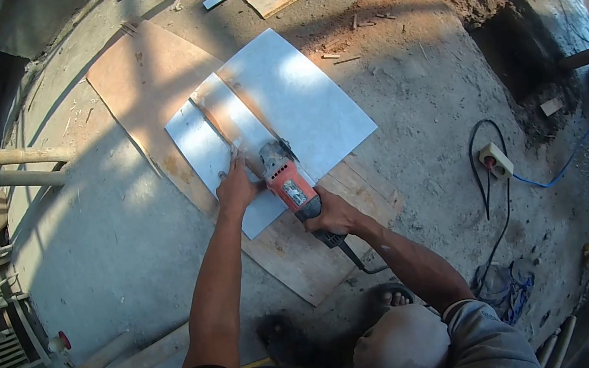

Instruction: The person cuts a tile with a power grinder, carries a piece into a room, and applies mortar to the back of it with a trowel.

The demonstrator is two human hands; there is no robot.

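Fisheye edges are black, so the corners are lost. The cutting disc of the angle grinder [288, 181] is hard to make out, tucked between the guard and the left hand [236, 188]. The person's knee blocks the bottom centre of the frame.

The left hand lies flat on the tile [295, 97] just left of the grinder head, fingers close together and pointing up-frame, gripping nothing. Its fingertips are too small to separate. The right hand [335, 214] is wrapped tight around the grinder's rear body, fingers curled under and out of sight.

The tile is at frame centre on a plywood board [142, 77], with a cut line running up-frame from the grinder. The black cord [354, 256] leaves the grinder's tail. A socket block [495, 160] with a blue cable [572, 151] lies at right, and a pit [515, 50] is at upper right.
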